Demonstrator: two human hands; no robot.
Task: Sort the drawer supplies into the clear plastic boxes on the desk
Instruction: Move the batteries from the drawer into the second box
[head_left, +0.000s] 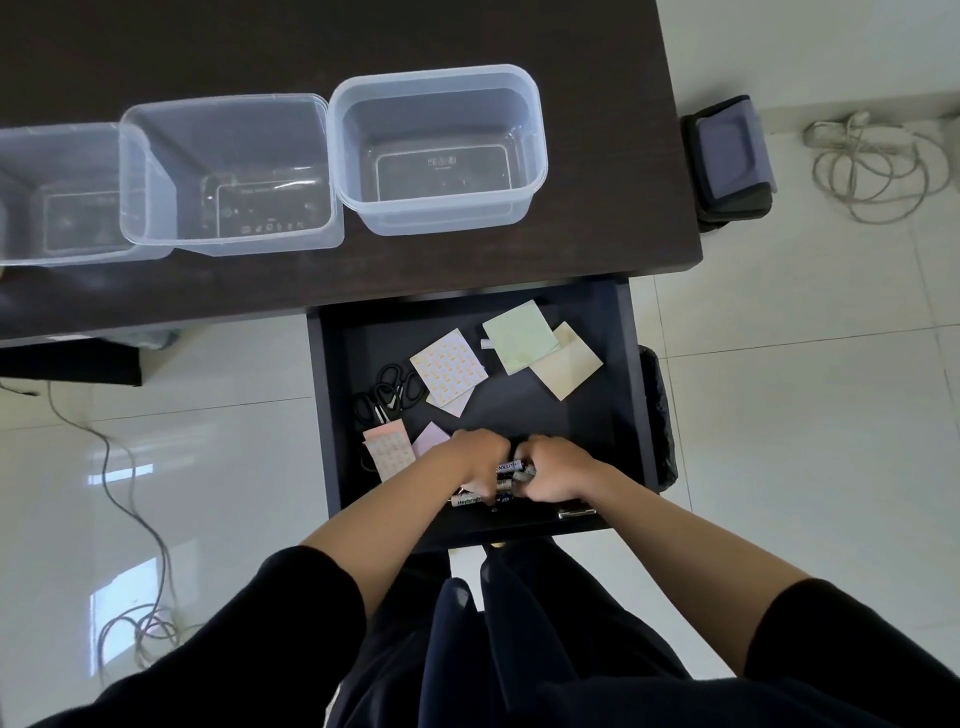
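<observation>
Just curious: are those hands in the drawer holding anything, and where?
Both the left hand and the right hand grip a bunch of batteries from either side; exact contact is hidden.

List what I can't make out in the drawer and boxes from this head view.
- Batteries: count hidden under left hand and right hand.
- Leftmost clear box: cut off by the left edge.
- Scissors: blades partly under the patterned note pad.
- Battery label print: too small.

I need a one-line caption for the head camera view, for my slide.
Both hands, left hand and right hand, gather markers in the open drawer; three clear boxes wait on the desk.
</observation>
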